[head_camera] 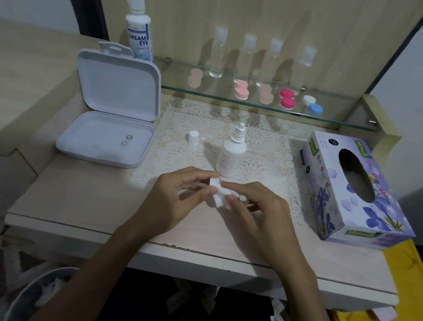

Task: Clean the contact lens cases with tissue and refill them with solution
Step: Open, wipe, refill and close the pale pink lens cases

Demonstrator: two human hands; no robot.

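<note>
1. Your left hand (182,193) and right hand (255,209) meet over the front middle of the counter (87,195), both with fingers curled and pinching one wad of white tissue (217,193) between them.
2. Whether a lens case sits inside the wad, you cannot tell; the tissue and fingers hide it.
3. At 12 o'clock from your hands, just beyond the fingertips, the small white solution bottle (231,153) stands upright on the lace mat (262,152), uncapped.
4. Its white cap (193,137) stands on the mat at 11 o'clock, apart from the bottle.
5. At 10 o'clock the white hinged box (112,113) lies open, lid upright, two small round things in its tray.
6. At 3 o'clock the purple flowered tissue box (353,189) rests near the counter's right edge.
7. Farther out at 12 o'clock, the glass shelf (338,117) carries lens cases: pale pink ones, a red-pink pair (287,99), and a white-and-blue pair (312,104), with four clear bottles (218,55) behind.
8. At the shelf's left end, 11 o'clock, stands the large solution bottle (138,27).
</note>
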